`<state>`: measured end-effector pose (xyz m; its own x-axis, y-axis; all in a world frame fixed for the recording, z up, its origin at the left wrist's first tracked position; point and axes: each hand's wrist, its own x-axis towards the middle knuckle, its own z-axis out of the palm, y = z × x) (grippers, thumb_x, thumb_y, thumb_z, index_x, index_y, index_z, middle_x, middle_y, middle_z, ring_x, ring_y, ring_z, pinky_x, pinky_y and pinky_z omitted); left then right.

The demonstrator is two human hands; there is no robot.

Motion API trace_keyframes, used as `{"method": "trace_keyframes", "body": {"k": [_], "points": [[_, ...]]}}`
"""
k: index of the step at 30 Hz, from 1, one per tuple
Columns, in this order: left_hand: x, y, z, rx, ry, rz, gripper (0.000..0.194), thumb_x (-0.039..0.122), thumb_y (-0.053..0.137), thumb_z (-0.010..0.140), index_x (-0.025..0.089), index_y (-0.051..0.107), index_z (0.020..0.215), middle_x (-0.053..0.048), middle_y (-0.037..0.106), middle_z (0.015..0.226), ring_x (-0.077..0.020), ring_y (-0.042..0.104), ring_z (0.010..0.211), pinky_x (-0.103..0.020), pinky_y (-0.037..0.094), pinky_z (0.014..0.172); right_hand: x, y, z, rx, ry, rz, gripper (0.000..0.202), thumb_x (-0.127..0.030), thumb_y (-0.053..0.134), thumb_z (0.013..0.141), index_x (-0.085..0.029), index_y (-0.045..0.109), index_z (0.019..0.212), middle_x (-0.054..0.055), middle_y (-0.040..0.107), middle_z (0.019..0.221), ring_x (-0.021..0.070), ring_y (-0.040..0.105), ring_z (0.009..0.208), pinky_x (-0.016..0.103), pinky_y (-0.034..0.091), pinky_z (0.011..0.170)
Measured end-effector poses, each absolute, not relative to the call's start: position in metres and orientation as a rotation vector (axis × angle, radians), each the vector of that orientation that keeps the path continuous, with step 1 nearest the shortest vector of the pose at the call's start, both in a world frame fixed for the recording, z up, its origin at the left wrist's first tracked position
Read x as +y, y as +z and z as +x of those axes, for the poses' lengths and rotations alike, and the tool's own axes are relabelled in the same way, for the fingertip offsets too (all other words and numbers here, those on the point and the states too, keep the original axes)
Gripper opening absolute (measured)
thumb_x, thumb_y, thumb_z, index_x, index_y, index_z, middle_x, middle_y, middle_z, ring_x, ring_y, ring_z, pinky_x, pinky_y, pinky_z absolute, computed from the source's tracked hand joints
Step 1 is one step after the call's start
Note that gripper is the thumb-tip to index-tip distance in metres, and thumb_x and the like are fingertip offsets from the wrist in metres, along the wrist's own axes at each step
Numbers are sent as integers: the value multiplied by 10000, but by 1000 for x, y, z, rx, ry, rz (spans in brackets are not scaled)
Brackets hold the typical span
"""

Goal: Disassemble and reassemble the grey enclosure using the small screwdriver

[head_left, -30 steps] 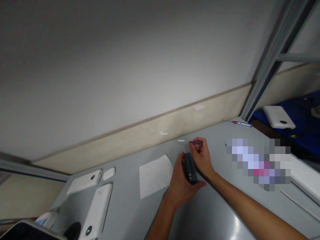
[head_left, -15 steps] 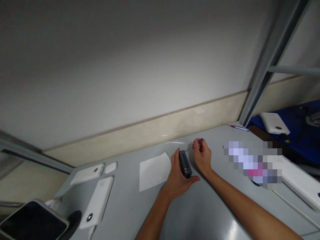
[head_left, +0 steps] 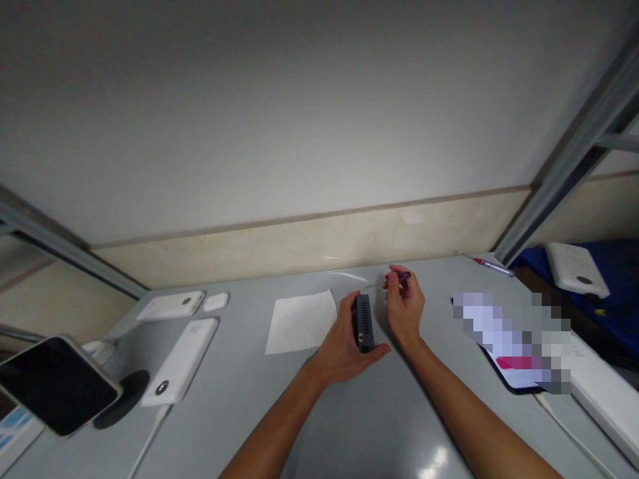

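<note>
My left hand (head_left: 344, 351) is closed around a small dark grey box with a row of vent slots (head_left: 365, 322), holding it upright above the grey table. Its thumb sticks out to the right below the box. My right hand (head_left: 405, 306) grips the dark handle of a thin screwdriver (head_left: 403, 275). The slim shaft points left, and its tip is close to the box's top end; whether they touch I cannot tell. A sheet of white paper (head_left: 299, 322) lies just left of my left hand.
White power banks (head_left: 182, 366) and a small white case (head_left: 216, 302) lie left, near a phone-like screen on a stand (head_left: 60, 386). At right are a partly blurred phone (head_left: 519, 382) with a cable and a second screwdriver (head_left: 494, 267). Metal posts and a wall border the table.
The camera view has turned, shifting the whole scene. The box stands straighter, and the screwdriver shaft lies closer to level. Both hands keep their holds.
</note>
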<state>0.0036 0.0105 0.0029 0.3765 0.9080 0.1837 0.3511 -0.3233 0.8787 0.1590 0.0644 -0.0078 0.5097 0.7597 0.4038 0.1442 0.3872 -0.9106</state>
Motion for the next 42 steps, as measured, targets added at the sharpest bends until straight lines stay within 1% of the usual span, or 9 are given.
{"method": "trace_keyframes", "body": {"k": [4, 8, 14, 22, 24, 27, 31, 38, 42], "points": [[9, 8, 5, 1121, 908, 1859, 1035, 326, 873, 745, 230, 216, 1539, -186, 412, 1525, -344, 450, 1426, -568, 370, 1217, 63, -1, 157, -899, 518, -1052, 426, -406, 622, 957, -229, 518, 1330, -25, 583, 822, 143, 604, 712, 262, 489, 653], [9, 7, 4, 1159, 891, 1808, 1124, 365, 917, 698, 241, 194, 1551, -190, 400, 1522, -360, 451, 1417, -580, 371, 1208, 68, 0, 164, -832, 467, -1055, 418, -430, 610, 970, -236, 515, 1327, -38, 465, 793, 132, 534, 678, 239, 448, 601], [10, 5, 1, 1078, 894, 1780, 1378, 480, 998, 549, 256, 125, 1592, -204, 302, 1581, -404, 357, 1478, -611, 274, 1250, 74, -3, 171, -804, 439, -1033, 425, -464, 585, 989, -242, 470, 1333, -35, 451, 804, 136, 501, 636, 249, 412, 569], [11, 10, -6, 935, 850, 1854, 1297, 628, 883, 682, 213, 84, 1615, -224, 238, 1622, -409, 276, 1526, -599, 201, 1276, 76, 7, 183, -805, 357, -1010, 391, -457, 599, 984, -233, 495, 1288, -52, 422, 761, 134, 494, 604, 255, 399, 544], [12, 9, -6, 950, 858, 1848, 1286, 606, 894, 680, 221, 96, 1613, -216, 233, 1629, -403, 267, 1533, -590, 211, 1276, 76, 15, 190, -819, 351, -976, 382, -449, 593, 990, -236, 481, 1287, -43, 470, 769, 130, 498, 579, 253, 393, 512], [12, 7, -3, 1018, 858, 1840, 1195, 507, 905, 708, 242, 150, 1596, -193, 304, 1595, -371, 348, 1498, -565, 284, 1258, 71, 31, 197, -887, 346, -911, 345, -426, 581, 1005, -251, 465, 1279, -21, 550, 814, 112, 485, 526, 245, 378, 459], [11, 9, 0, 1068, 861, 1906, 1047, 382, 866, 757, 243, 219, 1568, -174, 373, 1560, -342, 409, 1462, -545, 339, 1237, 55, 45, 190, -1034, 309, -837, 296, -366, 565, 1020, -283, 461, 1285, -7, 593, 875, 107, 507, 522, 258, 434, 474], [6, 17, 3, 876, 771, 2197, 952, 288, 775, 754, 214, 273, 1560, -171, 475, 1506, -369, 483, 1405, -560, 403, 1200, 31, 22, 163, -1270, 160, -860, 227, -365, 531, 1023, -274, 528, 1231, 12, 592, 855, 167, 600, 643, 335, 515, 579], [5, 15, 2, 797, 790, 2257, 983, 240, 715, 768, 204, 198, 1603, -173, 447, 1548, -358, 474, 1433, -535, 413, 1210, 29, 18, 157, -1270, 213, -865, 262, -333, 502, 1037, -278, 488, 1293, 11, 593, 893, 154, 598, 638, 321, 514, 570]]}}
